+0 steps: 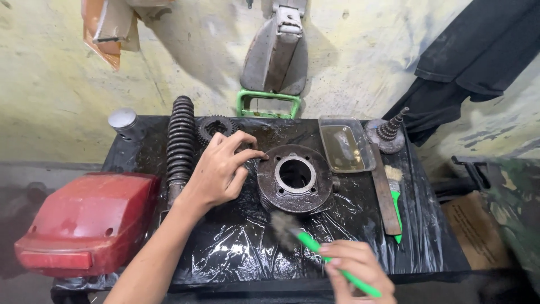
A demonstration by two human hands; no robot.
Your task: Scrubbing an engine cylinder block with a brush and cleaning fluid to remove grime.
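Note:
A dirty round engine cylinder (295, 179) with a central bore sits on a black plastic-covered table (242, 253). My left hand (220, 170) rests at its left rim, fingertips touching the metal. My right hand (355, 270), near the table's front edge, grips a brush with a green handle (323, 259); its blurred bristles are against the cylinder's front side.
A black coil spring shock (180, 143) and a sprocket gear (215, 127) lie left of my hand. A red plastic cover (84, 222) sits at far left. A clear tray of liquid (344, 143), a gear cluster (388, 132) and a second green brush (395, 197) lie to the right.

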